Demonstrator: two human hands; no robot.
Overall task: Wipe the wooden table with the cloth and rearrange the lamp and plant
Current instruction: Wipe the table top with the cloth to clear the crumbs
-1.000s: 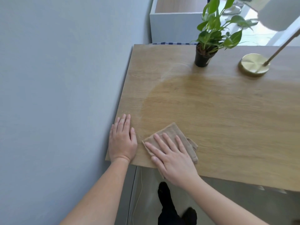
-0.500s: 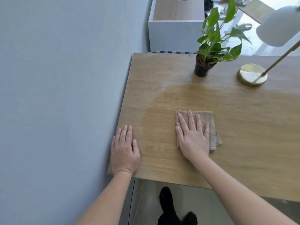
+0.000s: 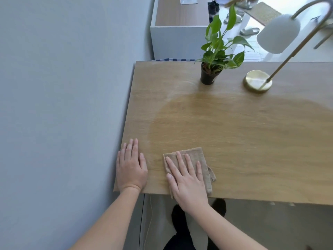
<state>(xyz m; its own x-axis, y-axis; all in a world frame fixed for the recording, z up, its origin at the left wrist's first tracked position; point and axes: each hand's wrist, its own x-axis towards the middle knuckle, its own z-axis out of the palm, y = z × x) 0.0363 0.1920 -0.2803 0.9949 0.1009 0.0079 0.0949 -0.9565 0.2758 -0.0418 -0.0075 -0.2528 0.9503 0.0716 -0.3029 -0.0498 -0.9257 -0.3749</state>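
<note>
Bright, soft daylight enters from beyond the plant (image 3: pixel 220 51), washing out that area. Wide-angle distortion skews lines at the edges.

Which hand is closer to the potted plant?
Right. The right hand, on the cloth, is almost in line with the potted plant; the left hand rests farther left.

1. The right grip (image 3: pixel 187 179) lies flat over most of the cloth (image 3: pixel 195 155), hiding its middle and its near edge.
2. The counter (image 3: pixel 234 132) runs out past the picture's right edge.
3. The arched stem of the lamp (image 3: pixel 278 34) is clipped at the right edge.
4. A paper (image 3: pixel 188 0) on the white cabinet (image 3: pixel 173 42) is cut off by the top edge and unreadable.
5. Only a thin strip of checked fabric (image 3: pixel 173 59) shows behind the counter's far edge.
6. The sandals (image 3: pixel 249 31) on the far floor are small and blurred.
7. Dark footwear (image 3: pixel 177 213) below is partly hidden by the right forearm.
</note>
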